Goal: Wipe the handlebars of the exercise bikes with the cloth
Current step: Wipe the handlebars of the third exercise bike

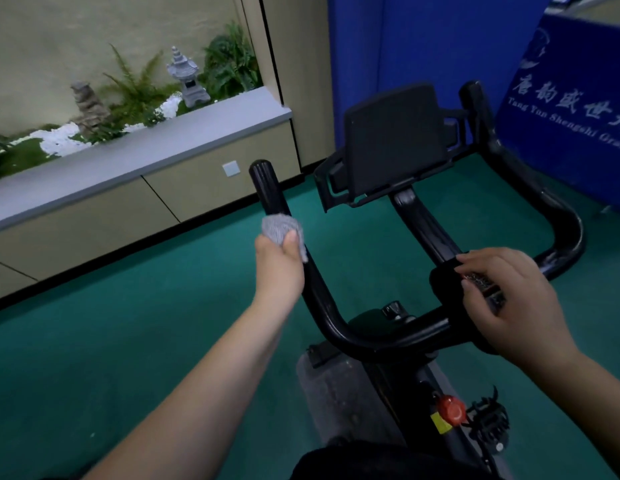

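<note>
Wiping is under way: left hand [279, 252] fingers grip the cloth [282, 233] around the left handlebar [267, 185]; right hand [506, 299] fingers curl over the centre; the right side looks undone.

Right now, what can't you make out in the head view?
- Handlebar under the cloth: hidden by the cloth and the left hand.
- Centre clamp: covered by the right hand.
- Tablet holder: only its dark back shows.
- Banner text: cut off at the right edge.
- Pedal: dark and blurred.
</note>
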The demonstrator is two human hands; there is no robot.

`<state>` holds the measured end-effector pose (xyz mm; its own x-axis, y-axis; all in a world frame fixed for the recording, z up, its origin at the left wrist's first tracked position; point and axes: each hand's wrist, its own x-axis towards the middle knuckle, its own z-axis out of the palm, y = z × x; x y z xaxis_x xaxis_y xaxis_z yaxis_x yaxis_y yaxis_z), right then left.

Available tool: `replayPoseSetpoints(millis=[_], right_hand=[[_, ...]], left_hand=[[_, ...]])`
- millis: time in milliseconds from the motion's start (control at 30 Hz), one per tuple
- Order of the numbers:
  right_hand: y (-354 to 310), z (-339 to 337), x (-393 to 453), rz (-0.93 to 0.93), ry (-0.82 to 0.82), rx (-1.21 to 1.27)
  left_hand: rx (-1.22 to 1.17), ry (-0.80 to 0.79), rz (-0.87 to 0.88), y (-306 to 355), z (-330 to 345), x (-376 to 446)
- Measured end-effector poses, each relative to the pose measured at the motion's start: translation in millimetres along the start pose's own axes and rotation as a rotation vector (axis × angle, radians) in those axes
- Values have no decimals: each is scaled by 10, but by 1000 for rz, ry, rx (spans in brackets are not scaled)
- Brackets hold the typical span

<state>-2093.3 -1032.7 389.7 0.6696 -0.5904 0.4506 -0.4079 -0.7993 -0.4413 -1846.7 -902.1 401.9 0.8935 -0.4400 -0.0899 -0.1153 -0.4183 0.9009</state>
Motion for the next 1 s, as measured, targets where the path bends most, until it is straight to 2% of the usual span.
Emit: replayPoseSetpoints(millis=[133, 267, 400, 500, 567, 633, 767, 833, 900, 1000], right_hand=[[17, -3, -7, -2, 4, 10], [27, 3, -10, -6, 6, 19], [39, -3, -15, -15, 0, 32], [37, -4, -23, -28, 2, 42], [42, -5, -26, -39, 16, 48], [50, -2, -32, -40, 35, 50], [74, 27, -64, -20, 77, 60], [92, 34, -69, -26, 84, 70], [114, 33, -67, -28, 95, 79], [132, 42, -58, -22, 116, 91]], left_hand=[[-7, -94, -88, -42, -35, -456], [81, -173, -58, -110, -78, -896], [277, -177, 146, -93, -297, -1117], [431, -130, 463, 14, -456, -993], [632, -221, 629, 34, -471, -814], [826, -376, 716, 27, -421, -733], [958, -571, 828, 89, -181, -936], [952, -612, 814, 152, -29, -1091], [917, -645, 723, 245, 149, -1170], [752, -712, 590, 361, 500, -1189]])
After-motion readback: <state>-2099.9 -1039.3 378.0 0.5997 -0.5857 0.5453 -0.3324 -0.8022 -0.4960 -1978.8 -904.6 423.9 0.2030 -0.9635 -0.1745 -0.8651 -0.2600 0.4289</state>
